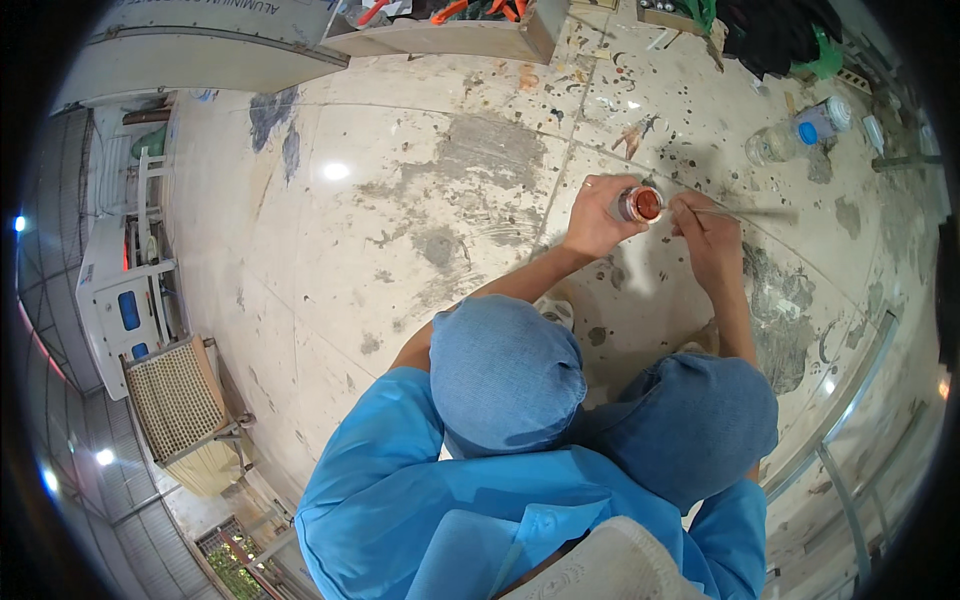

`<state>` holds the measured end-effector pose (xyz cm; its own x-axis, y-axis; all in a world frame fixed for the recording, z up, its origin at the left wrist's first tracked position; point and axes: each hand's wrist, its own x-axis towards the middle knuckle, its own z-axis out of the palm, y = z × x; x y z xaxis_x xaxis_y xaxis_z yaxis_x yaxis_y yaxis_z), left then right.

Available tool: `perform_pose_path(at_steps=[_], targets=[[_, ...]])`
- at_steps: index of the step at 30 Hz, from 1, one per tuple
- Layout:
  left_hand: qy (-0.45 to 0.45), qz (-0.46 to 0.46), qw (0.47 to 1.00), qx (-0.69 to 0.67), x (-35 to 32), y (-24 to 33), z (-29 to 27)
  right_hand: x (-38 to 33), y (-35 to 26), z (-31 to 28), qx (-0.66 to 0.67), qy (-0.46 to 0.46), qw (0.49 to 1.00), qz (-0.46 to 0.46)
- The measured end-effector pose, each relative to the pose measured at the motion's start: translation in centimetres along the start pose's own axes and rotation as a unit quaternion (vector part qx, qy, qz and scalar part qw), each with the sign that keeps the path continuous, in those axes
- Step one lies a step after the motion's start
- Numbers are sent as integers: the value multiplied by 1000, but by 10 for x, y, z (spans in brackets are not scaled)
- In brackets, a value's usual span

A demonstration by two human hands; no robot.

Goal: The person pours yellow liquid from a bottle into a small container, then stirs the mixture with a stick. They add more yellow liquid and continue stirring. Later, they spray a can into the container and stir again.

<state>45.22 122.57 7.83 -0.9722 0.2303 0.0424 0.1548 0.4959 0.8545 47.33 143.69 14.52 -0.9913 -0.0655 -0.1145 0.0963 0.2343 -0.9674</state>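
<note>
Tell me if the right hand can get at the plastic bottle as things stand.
Probably yes, with a stretch: bare floor lies between the right hand and the bottle, but the hand holds a thin stick.

small jar [640, 204]: our left hand [598, 218] hides its body; we see only the reddish-brown contents.
thin stick [745, 212]: blurred, its tip hidden.
wooden tray [470, 38]: cut off by the top edge.
</note>
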Motion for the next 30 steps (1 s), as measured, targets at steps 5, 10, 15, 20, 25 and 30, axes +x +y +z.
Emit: perform_pose_path(at_steps=[5, 10, 15, 20, 25, 30], targets=[[14, 14, 1000, 14, 5, -4, -3, 4, -3, -2, -53, -2, 998, -17], [2, 19, 1000, -5, 5, -9, 1, 1, -3, -2, 28, 11, 999, -38], [-17, 1, 1000, 0, 6, -9, -2, 2, 0, -1, -28, 18, 999, -21], [-6, 5, 1000, 21, 6, -3, -3, 3, 3, -2, -96, 13, 994, -58], [-13, 5, 1000, 16, 6, -1, -4, 3, 5, -4, -116, 26, 989, -85], [-21, 7, 1000, 15, 6, -2, -3, 4, 6, -4, -72, 22, 995, -64]])
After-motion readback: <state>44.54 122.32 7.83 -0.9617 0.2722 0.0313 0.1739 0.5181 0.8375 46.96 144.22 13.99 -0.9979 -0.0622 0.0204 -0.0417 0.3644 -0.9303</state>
